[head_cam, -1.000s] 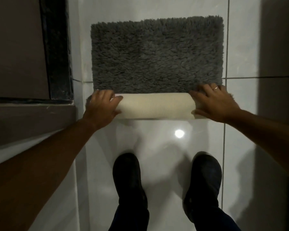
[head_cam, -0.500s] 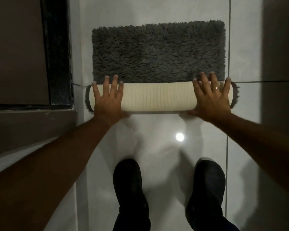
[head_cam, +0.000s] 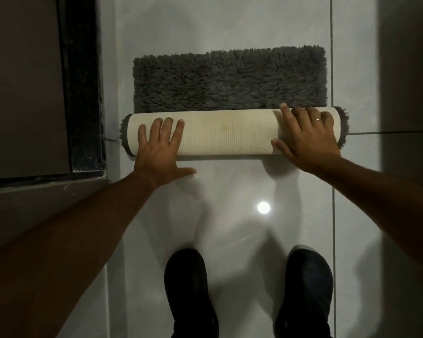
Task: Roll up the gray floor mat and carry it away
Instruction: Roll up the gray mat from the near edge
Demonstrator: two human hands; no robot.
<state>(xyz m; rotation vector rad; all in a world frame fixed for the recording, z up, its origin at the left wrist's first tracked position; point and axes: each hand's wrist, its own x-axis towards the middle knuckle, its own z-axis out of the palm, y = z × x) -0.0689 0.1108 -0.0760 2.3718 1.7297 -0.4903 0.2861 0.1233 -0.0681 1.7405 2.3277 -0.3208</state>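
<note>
My gray floor mat is soft, fluffy cloth with long, shaggy hairs. Its rolled-up back is cream and looks like rubbery mesh, bumpy with tiny dots, not shiny at all. The floor is smooth, pale tile, so glossy that a bright light shines back from it. My black shoes look smooth and a bit shiny. The ring on my right hand looks like shiny metal. The dark strip beside the mat looks like speckled stone.
</note>
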